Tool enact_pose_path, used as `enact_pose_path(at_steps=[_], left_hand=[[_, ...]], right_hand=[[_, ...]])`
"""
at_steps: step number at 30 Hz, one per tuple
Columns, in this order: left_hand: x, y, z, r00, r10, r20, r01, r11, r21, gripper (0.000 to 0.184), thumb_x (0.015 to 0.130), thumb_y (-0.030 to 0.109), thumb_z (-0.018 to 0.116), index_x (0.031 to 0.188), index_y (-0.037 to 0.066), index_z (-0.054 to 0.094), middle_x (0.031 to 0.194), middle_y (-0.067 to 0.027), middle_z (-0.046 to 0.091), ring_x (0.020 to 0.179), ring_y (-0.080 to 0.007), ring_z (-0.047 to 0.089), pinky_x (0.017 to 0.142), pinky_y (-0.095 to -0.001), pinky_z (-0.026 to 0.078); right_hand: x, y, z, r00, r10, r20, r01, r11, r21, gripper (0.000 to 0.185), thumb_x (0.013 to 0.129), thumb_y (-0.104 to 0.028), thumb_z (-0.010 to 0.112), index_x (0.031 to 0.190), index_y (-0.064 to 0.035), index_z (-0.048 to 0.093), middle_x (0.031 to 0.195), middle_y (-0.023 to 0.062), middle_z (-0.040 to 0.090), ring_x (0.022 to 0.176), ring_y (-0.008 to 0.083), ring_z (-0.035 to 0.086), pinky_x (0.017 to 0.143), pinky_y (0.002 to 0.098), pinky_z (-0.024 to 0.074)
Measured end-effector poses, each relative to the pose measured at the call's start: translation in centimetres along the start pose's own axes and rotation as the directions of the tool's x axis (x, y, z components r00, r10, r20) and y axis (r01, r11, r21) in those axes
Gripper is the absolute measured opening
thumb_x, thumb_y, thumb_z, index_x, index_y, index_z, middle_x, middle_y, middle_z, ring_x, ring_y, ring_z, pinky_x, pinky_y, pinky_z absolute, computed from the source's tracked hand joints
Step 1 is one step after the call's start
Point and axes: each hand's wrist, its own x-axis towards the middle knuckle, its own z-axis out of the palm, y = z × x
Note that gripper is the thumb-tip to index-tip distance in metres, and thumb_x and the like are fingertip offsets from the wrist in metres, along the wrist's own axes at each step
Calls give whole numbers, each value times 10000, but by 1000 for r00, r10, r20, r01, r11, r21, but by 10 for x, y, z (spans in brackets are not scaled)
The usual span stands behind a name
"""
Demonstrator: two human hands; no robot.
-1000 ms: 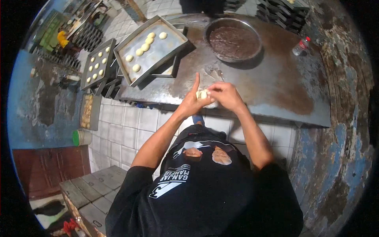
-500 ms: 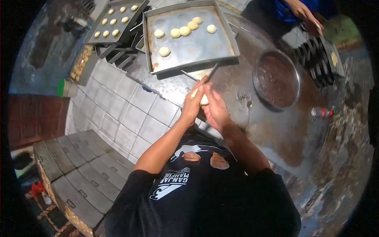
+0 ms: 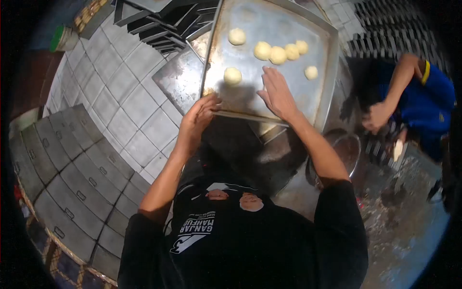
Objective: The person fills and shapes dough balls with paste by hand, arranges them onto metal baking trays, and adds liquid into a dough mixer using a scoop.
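A metal tray (image 3: 269, 19) holds several round, pale yellow dough balls, four of them touching in a row near the middle. At the tray's near left corner is my left hand (image 3: 196, 118), its fingers curled over by the rim; whether it grips the rim is unclear. My right hand (image 3: 278, 91) reaches over the tray with fingers stretched out and nothing in it. Its fingertips are just below the row, near a dough ball (image 3: 277, 55). Another dough ball (image 3: 232, 76) lies between my two hands, toward the left side.
A co-worker in a blue shirt (image 3: 428, 103) is at the right, near the round bowl (image 3: 355, 149). Stacked dark trays (image 3: 144, 24) stand at the upper left. Lidded grey boxes (image 3: 77, 178) fill the lower left, and a green-lidded bucket (image 3: 62, 38) is beyond.
My hands have moved apart, and the dough between them is gone from them. The right hand is now over the tray. My view has turned left, and the co-worker shows more at the right.
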Motion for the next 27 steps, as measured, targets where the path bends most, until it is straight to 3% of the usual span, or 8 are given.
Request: enact_pose_path(at_steps=[8, 9, 11, 13, 16, 20, 24, 27], left_hand=[[33, -7, 18, 993, 20, 118, -46, 974, 222, 422, 973, 110, 611, 1386, 62, 539, 1277, -71, 631, 1130, -161, 584, 974, -313, 467], [34, -4, 24, 987, 21, 161, -61, 966, 252, 418, 970, 117, 616, 1379, 65, 547, 1266, -67, 636, 1116, -158, 589, 963, -311, 469], [31, 2, 31, 976, 70, 206, -135, 936, 324, 401, 958, 123, 632, 1350, 62, 572, 1242, -73, 646, 1075, -159, 601, 926, -308, 478], [27, 7, 31, 976, 87, 202, -156, 921, 358, 392, 955, 121, 636, 1338, 61, 581, 1230, -74, 653, 1058, -160, 609, 912, -310, 484], [17, -8, 37, 957, 163, 240, -239, 912, 334, 357, 957, 124, 635, 1305, 56, 603, 1164, -80, 683, 996, -158, 636, 859, -304, 507], [-7, -12, 55, 950, 202, 237, -286, 865, 411, 323, 974, 153, 623, 1255, -5, 615, 1094, -126, 697, 951, -169, 662, 840, -301, 526], [-39, -75, 100, 955, 298, 5, -290, 923, 254, 392, 1044, 200, 508, 1372, -10, 464, 1107, -100, 611, 910, -131, 582, 773, -264, 493], [-70, -117, 136, 984, -49, 174, 71, 990, -125, 386, 1059, 283, 496, 1306, -13, 514, 1108, -67, 614, 939, -129, 591, 788, -283, 497]], right_hand=[[16, 7, -10, 950, 47, 309, -19, 995, -94, 518, 943, -247, 627, 1386, -21, 481, 1544, 182, 367, 1463, 382, 263, 1180, 508, 278], [21, 13, -21, 930, 115, 348, -198, 957, 211, 461, 979, -281, 571, 1353, -17, 519, 1503, 183, 424, 1447, 366, 303, 1180, 480, 282], [42, 18, -56, 771, 355, 529, -637, 442, 632, 423, 1050, -337, 437, 1250, -9, 614, 1312, 176, 605, 1340, 331, 461, 1166, 408, 304], [61, 40, -58, 927, 362, -96, -331, 913, 239, 320, 966, -172, 547, 1243, -25, 614, 1146, 193, 663, 1195, 343, 568, 1140, 465, 323], [64, 52, -32, 963, 113, -244, -212, 877, -430, 355, 912, -123, 588, 1261, -53, 595, 1134, 188, 662, 1144, 364, 581, 1135, 584, 270], [38, -8, -60, 892, 410, -191, -449, 853, -267, 449, 853, -179, 673, 1260, -21, 569, 1004, 155, 660, 1041, 353, 594, 1122, 654, 220], [-57, -130, -87, 743, 632, -220, -567, 769, 296, 499, 849, -215, 711, 1273, -6, 550, 920, 169, 658, 913, 359, 643, 821, 406, 506], [-146, -204, -76, 733, 619, -282, -492, 769, 408, 328, 870, -164, 700, 1146, 9, 655, 953, 169, 656, 838, 264, 671, 729, 343, 524]])
